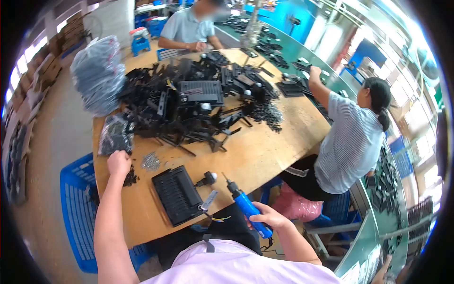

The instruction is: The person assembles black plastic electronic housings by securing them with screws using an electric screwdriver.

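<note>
My right hand (269, 217) is wrapped round a blue electric screwdriver (247, 207), its bit pointing up and away from me over the table edge. At the left, my left hand (119, 163) is closed at the lower edge of a clear plastic bag (116, 134) of dark parts; whatever its fingers hold is hidden. In front of me lies a black finned lamp housing (177, 195) with coloured wires and a tag (209, 200). Beside its upper right corner is a small black sensor head with a white dome (206, 179). Small silver screws (151, 161) lie between my left hand and the housing.
A large heap of black brackets and housings (189, 104) covers the far half of the table (265, 146). A blue crate (78, 208) stands at the left edge, below a big stuffed plastic bag (98, 75). Co-workers sit opposite (188, 31) and at right (350, 142).
</note>
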{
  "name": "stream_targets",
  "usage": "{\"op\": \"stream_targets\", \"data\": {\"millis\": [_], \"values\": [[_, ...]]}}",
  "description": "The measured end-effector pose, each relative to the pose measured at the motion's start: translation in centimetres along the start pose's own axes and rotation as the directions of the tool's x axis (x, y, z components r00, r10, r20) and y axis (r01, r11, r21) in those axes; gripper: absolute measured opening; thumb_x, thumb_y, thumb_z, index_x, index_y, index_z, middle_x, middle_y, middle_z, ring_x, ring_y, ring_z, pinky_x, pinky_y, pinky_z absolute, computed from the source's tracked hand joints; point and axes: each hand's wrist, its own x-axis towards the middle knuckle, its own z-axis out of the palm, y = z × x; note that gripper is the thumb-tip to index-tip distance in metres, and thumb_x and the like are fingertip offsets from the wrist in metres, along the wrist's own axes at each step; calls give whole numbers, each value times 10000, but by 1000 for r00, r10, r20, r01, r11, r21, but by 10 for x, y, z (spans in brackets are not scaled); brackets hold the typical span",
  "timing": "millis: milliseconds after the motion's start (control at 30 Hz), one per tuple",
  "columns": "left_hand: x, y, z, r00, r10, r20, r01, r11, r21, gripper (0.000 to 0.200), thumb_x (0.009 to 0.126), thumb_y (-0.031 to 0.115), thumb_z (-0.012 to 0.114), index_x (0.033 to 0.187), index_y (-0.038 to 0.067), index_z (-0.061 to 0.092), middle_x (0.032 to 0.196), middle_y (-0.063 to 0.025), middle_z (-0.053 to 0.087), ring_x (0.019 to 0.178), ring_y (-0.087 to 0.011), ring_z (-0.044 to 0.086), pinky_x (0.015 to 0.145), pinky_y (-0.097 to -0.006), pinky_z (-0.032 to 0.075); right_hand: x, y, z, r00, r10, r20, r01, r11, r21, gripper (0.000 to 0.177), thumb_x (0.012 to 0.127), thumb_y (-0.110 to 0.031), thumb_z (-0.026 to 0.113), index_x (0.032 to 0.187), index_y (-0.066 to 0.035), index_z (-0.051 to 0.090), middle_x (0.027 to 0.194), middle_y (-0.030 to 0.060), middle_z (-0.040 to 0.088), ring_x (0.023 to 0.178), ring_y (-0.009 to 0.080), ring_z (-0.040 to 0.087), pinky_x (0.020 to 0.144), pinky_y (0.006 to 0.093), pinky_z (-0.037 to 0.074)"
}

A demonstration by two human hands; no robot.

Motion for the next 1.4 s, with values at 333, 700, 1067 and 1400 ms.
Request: {"op": "stream_targets", "data": {"millis": [333, 700, 1067, 1400], "values": [[-33, 27, -42, 972, -193, 131, 215, 523, -825, 120, 867, 78, 738, 965, 32, 684, 812, -47, 701, 729, -148, 654, 692, -272, 512, -27, 18, -1, 998, -36, 47, 28, 987, 156, 661, 866, -227, 788, 1379, 8, 444, 1076, 133, 614, 857, 216, 668, 743, 376, 587], [-122, 132, -115, 768, 418, 485, 600, -207, -773, 161, 924, 3, 706, 1081, -32, 725, 976, -128, 746, 818, -154, 686, 798, -261, 566, -51, -42, 59, 937, -179, 301, 239, 955, -176, 915, 743, -187, 893, 1468, 36, 381, 1061, 137, 625, 876, 199, 651, 755, 352, 545], [-131, 156, -137, 751, 496, 437, 516, -27, -856, 130, 875, -34, 743, 1005, -33, 753, 921, -131, 752, 807, -172, 707, 773, -276, 578, -43, -36, 67, 921, -153, 358, 314, 836, -449, 875, 798, -184, 860, 1496, 31, 379, 1121, 113, 640, 992, 187, 633, 888, 353, 530], [-129, 165, -156, 750, 587, 306, 166, 281, -945, 150, 863, -32, 745, 1004, 9, 779, 907, -75, 762, 800, -127, 705, 756, -254, 557, -50, -36, 61, 935, -47, 350, 204, 882, -425, 897, 813, -297, 843, 1508, 23, 376, 1184, 151, 621, 1086, 231, 611, 965, 364, 492]]}}
